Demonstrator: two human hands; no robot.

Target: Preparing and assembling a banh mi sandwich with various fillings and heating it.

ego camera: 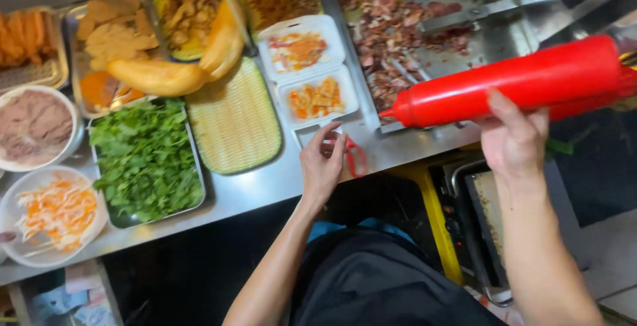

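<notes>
My right hand (pixel 512 137) grips a red squeeze bottle (pixel 524 80) held sideways, its nozzle pointing left toward two white foam trays. The nearer tray (pixel 317 98) and the farther tray (pixel 302 48) both hold food with orange and red sauce. My left hand (pixel 322 160) rests at the steel counter's front edge, its fingers touching the rim of another white foam tray (pixel 306 135), next to red rubber bands (pixel 356 157).
A steel tray of green herbs (pixel 146 160), a ridged yellow-green mat (pixel 233 119), bread loaves (pixel 159 76), bowls of pate (pixel 33 127) and pickled shreds (pixel 56 212), and trays of cooked fillings fill the counter. Chopped meat (pixel 391 34) lies on a griddle at right.
</notes>
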